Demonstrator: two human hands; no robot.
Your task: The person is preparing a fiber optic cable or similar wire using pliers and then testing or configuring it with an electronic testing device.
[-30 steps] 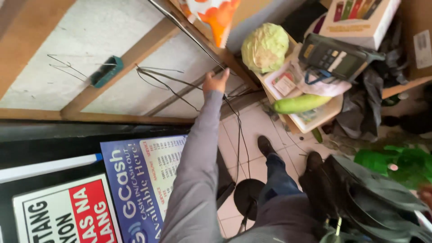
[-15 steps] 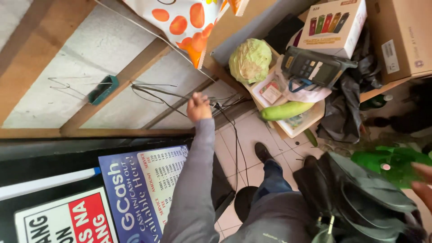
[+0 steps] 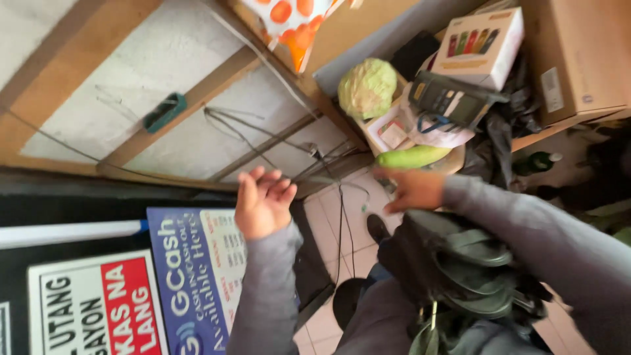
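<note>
Pale green cabbage (image 3: 367, 87) and green gourd (image 3: 412, 157) beyond the right fingers (image 3: 394, 190); blue sign (image 3: 197, 276) below the left fingers (image 3: 263, 187); grey sleeves (image 3: 266, 296); orange-spotted white bag (image 3: 289, 20) above.

The left hand (image 3: 263, 202) is raised in front of the wall (image 3: 98, 125), just right of the signboard (image 3: 197, 276); the right hand (image 3: 411, 190) sits right of it, directly below the long gourd (image 3: 413, 156); the gourd lies on the shelf (image 3: 559, 135), with the cabbage (image 3: 368, 87) behind it to the left; the calculator (image 3: 453, 102) lies right of the cabbage, under a carton (image 3: 483, 46); cables (image 3: 338, 210) hang between the hands.
</note>
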